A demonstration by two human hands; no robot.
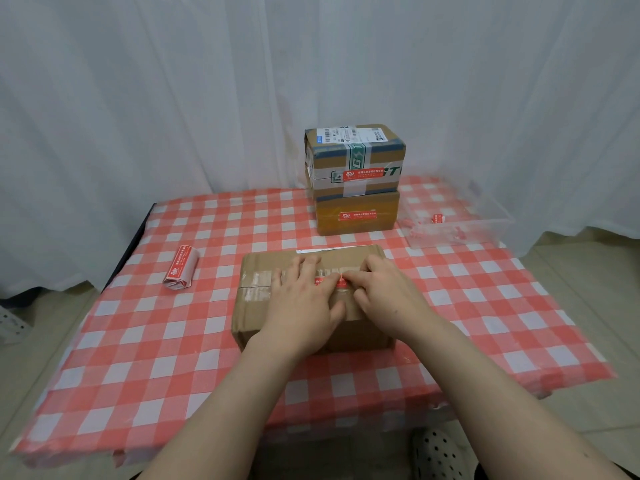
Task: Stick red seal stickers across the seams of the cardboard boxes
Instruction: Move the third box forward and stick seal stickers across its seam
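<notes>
The checked table (138,341) carries the cardboard box (249,317). Behind the box stand two sealed boxes (356,202), stacked. On the box top, the left hand (301,306) lies flat, fingers straight, pressing the red seal sticker (329,281) across the seam. The right hand (384,292) curls at the sticker's right end; it cannot be told whether it pinches or presses. Step in hand: application. The next move likely calls for firm smoothing outward.
</notes>
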